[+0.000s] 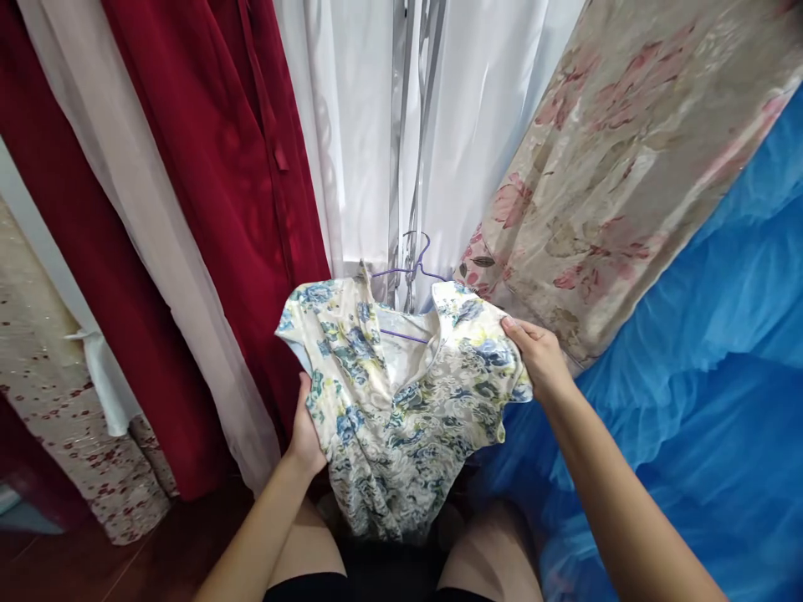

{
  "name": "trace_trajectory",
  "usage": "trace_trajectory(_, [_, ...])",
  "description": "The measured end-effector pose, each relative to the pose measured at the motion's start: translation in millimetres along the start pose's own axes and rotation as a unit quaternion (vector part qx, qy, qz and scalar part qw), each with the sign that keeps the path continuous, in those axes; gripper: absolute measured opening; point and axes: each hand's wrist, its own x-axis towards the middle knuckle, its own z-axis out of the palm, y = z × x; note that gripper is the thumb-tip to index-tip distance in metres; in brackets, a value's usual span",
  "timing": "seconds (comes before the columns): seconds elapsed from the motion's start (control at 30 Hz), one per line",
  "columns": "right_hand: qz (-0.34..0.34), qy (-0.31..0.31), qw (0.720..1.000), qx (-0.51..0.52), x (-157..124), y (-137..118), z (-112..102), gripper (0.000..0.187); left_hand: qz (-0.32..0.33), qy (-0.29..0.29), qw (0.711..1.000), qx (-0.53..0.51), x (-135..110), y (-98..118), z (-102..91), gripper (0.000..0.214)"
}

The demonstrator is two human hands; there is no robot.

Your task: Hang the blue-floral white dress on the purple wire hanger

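A floral dress, cream with blue and green flowers, hangs on a purple hanger in front of me. The hanger's hook and part of its bar show at the open V neckline. My left hand grips the dress at its left side, below the sleeve, with the fingers hidden behind the cloth. At the right shoulder, my right hand pinches the sleeve edge, thumb on top. Between the two hands the front of the dress is spread out, and its lower part drops toward my knees.
Long garments hang all around: dark red cloth, pale pink cloth, white cloth at the back, a beige floral fabric, and blue tulle at the right. A dark tiled floor shows at lower left.
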Motion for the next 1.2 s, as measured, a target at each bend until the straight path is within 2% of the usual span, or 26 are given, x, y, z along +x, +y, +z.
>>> trace_trajectory(0.1, [0.045,-0.064,0.996,-0.031,-6,-3,-11,0.039,-0.030,0.093,0.995,0.002,-26,-18,-0.2,0.071])
trace_trajectory(0.17, [0.036,-0.079,0.994,-0.071,-13,1,-19,0.042,-0.053,0.098,0.993,0.039,-43,-34,0.0,0.065])
trace_trajectory(0.2, [0.002,-0.057,0.993,-0.104,-19,5,-20,0.043,-0.060,0.086,0.993,0.055,-50,-43,0.2,0.065])
trace_trajectory(0.27, [-0.107,0.062,0.975,-0.186,-36,21,-15,0.047,-0.063,0.066,0.993,0.071,-62,-61,1.3,0.064])
trace_trajectory(0.33, [-0.196,0.231,0.921,-0.246,-65,46,1,0.049,-0.056,0.079,0.992,0.080,-70,-78,3.7,0.060])
trace_trajectory(0.37, [-0.203,0.285,0.905,-0.241,-83,62,12,0.047,-0.050,0.097,0.990,0.085,-73,-85,5.5,0.059])
trace_trajectory(0.4, [-0.189,0.302,0.910,-0.211,-101,79,25,0.040,-0.044,0.110,0.989,0.088,-75,-91,7.6,0.058])
trace_trajectory(0.43, [-0.155,0.276,0.931,-0.180,-119,96,39,0.030,-0.038,0.113,0.989,0.089,-77,-96,9.7,0.057])
trace_trajectory(0.47, [-0.101,0.191,0.963,-0.160,-135,111,54,0.027,-0.033,0.105,0.990,0.089,-78,-98,11.7,0.056])
trace_trajectory(0.5, [-0.039,0.069,0.987,-0.142,-147,124,68,0.035,-0.028,0.090,0.992,0.089,-79,-99,13.2,0.055])
trace_trajectory(0.57, [0.039,-0.074,0.989,-0.118,-159,140,93,0.046,-0.025,0.053,0.994,0.094,-79,-98,14.0,0.054])
trace_trajectory(0.6, [0.053,-0.103,0.987,-0.109,-160,144,102,0.048,-0.021,0.045,0.994,0.099,-79,-95,13.1,0.055])
trace_trajectory(0.67, [0.051,-0.107,0.988,-0.095,-154,146,112,0.047,-0.017,0.052,0.993,0.109,-78,-90,9.4,0.058])
trace_trajectory(0.77, [0.073,-0.118,0.987,-0.075,-143,145,114,0.046,-0.028,0.069,0.991,0.114,-79,-85,3.0,0.063])
trace_trajectory(0.87, [0.093,-0.083,0.991,-0.050,-144,145,111,0.046,-0.038,0.046,0.992,0.114,-82,-83,2.3,0.062])
trace_trajectory(0.93, [0.095,-0.071,0.993,-0.020,-148,144,111,0.045,-0.044,0.032,0.993,0.106,-85,-84,5.5,0.063])
trace_trajectory(1.0, [0.097,-0.091,0.991,-0.001,-150,139,110,0.043,-0.055,0.033,0.993,0.095,-88,-84,10.3,0.065])
trace_trajectory(1.2, [0.100,-0.130,0.986,-0.030,-153,124,105,0.033,-0.070,0.058,0.994,0.052,-98,-80,24.9,0.067])
